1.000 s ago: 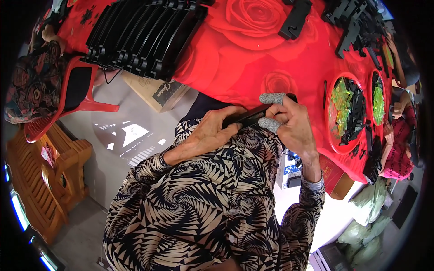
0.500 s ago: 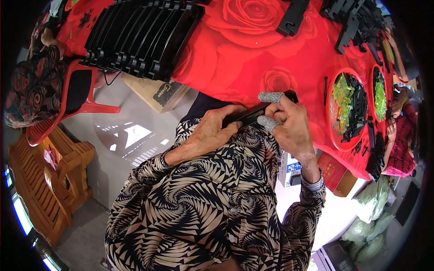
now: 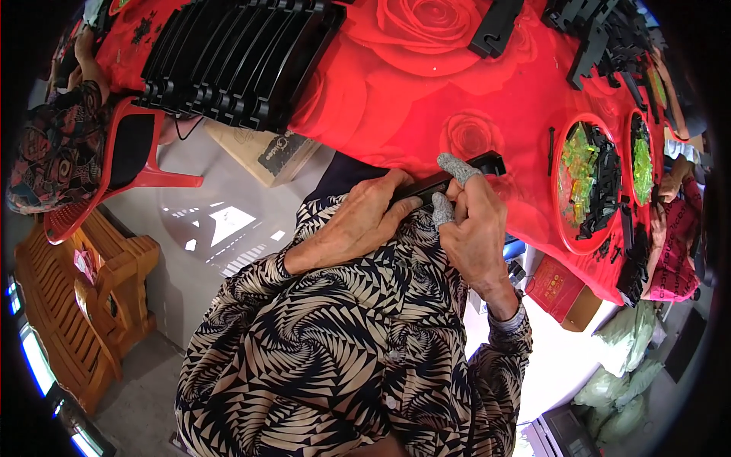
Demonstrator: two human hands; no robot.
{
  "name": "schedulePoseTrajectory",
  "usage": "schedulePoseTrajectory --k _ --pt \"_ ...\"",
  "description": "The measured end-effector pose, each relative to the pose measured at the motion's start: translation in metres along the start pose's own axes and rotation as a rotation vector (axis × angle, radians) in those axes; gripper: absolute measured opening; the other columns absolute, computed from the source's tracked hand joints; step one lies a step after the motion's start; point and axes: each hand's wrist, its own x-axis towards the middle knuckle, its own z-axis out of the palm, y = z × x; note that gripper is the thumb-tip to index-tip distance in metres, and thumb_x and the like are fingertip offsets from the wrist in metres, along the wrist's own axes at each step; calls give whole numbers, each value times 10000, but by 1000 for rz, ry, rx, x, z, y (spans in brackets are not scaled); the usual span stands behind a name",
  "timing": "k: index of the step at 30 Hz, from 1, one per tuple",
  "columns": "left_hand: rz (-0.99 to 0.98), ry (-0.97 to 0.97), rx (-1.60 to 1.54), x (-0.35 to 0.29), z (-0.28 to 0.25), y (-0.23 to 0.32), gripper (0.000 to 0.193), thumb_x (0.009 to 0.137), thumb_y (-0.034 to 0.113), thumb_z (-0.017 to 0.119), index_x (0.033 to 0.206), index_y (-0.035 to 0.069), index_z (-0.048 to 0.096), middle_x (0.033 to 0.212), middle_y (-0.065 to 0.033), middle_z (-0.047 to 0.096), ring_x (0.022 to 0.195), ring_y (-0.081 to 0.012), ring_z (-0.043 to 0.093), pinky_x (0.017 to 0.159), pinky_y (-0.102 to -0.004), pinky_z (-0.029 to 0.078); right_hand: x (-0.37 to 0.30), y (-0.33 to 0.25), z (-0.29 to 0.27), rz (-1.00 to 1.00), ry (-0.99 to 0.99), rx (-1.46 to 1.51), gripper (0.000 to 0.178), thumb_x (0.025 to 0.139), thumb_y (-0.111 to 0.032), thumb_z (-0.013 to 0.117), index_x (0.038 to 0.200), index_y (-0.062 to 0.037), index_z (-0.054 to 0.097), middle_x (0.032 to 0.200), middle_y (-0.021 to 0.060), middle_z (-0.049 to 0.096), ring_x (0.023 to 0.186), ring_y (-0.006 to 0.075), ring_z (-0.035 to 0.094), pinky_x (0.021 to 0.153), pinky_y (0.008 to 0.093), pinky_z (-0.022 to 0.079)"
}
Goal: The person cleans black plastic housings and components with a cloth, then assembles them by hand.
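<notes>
A long black plastic part (image 3: 428,186) lies slantwise at the table's near edge, close against my patterned shirt. My left hand (image 3: 352,219) is wrapped around its near-left end, thumb along the side facing me. Farther right along it, my right hand (image 3: 478,225) has its thumb and index finger closed at the part, both tips in grey fabric covers. Whether a smaller piece is pinched there is hidden. The part's far end sticks out past the right hand's fingers.
A row of black curved plastic parts (image 3: 236,61) stands at the left on the red rose-printed tablecloth (image 3: 381,129). A red-rimmed tray (image 3: 560,221) at the right holds yellow-green and black pieces. More black parts (image 3: 590,57) are piled far right. People sit on both sides.
My right hand has slid slightly left and toward me, its wrist turning inward. My left hand has shifted a little to the right. Both stay on the black part.
</notes>
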Motion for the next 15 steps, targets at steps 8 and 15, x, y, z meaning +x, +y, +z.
schedulePoseTrajectory --k 8,15 --pt "-35 78 131 2 12 -4 252 910 198 604 1022 -21 550 742 -241 627 758 -441 618 657 -488 468 -5 4 3 92 40 86 527 626 144 539 1143 53 582 850 134 544 564 201 486 513 322 422" --pt "56 168 233 5 23 -13 255 893 208 609 1015 -11 560 710 -243 623 722 -431 627 641 -505 471 -6 13 14 42 154 134 466 651 148 552 1103 51 609 779 97 506 527 173 420 506 310 389"
